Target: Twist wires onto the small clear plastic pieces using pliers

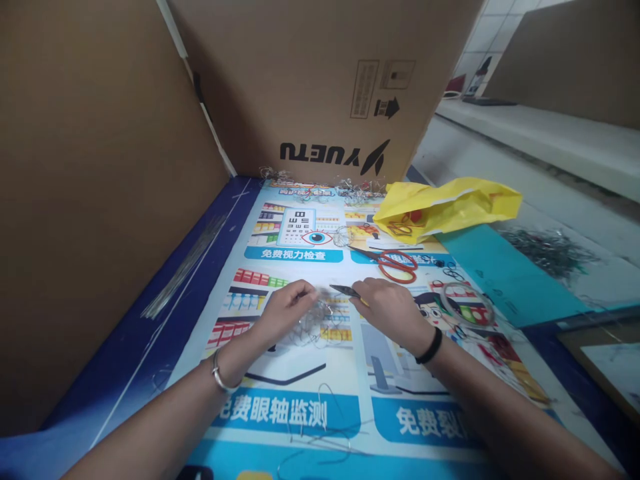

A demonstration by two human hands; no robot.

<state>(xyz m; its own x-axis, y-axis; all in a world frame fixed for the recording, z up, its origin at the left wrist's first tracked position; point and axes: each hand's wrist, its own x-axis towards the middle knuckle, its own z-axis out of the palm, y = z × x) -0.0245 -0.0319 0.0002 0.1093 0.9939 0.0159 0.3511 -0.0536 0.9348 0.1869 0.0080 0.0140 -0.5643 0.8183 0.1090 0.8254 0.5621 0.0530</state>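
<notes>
My left hand (287, 308) is closed, thumb against fingers, on a tangled piece of thin silver wire (316, 323). Part of that wire is blurred near the fingertips. My right hand (393, 312) wraps round a pair of pliers (345, 291). Their dark, pointed jaws aim left toward the wire, and the handles are hidden in my fist. I cannot tell whether the jaws touch the wire. Just beyond my right hand lie scissors (397, 267) with orange-red handles. A coil of wire (467, 305) rests to the right of that hand.
Straight wire lengths (185, 267) lie at the left on a blue surface. Loose wires (320, 440) are near me. A yellow bag (450, 203) sits at the back right, with a wire heap (545, 253) beyond. Cardboard walls (320, 80) stand behind and left. A printed poster (295, 413) covers the table.
</notes>
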